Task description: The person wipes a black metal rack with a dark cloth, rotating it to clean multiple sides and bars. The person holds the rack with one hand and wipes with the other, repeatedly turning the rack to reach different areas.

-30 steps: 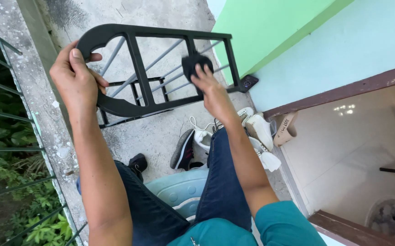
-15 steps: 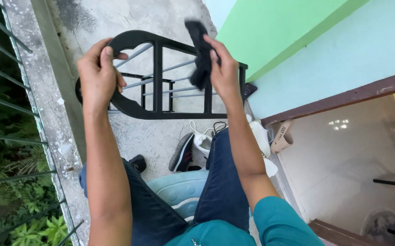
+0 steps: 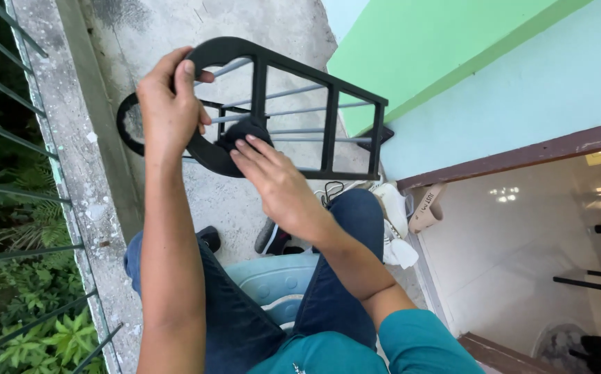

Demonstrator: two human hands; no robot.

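Note:
A black rack frame (image 3: pixel 331 131) with grey metal rods is held up over the concrete balcony floor. My left hand (image 3: pixel 170 107) grips its curved end at the left. Pressed against the lower curved rail is a small black cloth (image 3: pixel 243 130), with my right hand (image 3: pixel 272 179) on it, fingers spread over the wad. Both forearms reach out from my lap, over blue jeans and a teal shirt.
Shoes (image 3: pixel 392 223) and a dark sneaker (image 3: pixel 272 239) lie on the floor by an open doorway (image 3: pixel 522 235) with a brown frame. A pale blue plastic stool (image 3: pixel 272 280) is under my legs. A metal railing (image 3: pixel 16 187) with greenery beyond runs along the left.
My right hand brought the cloth down from the frame's top right bar to its lower left curved rail. The frame tilted and shifted slightly in my left hand.

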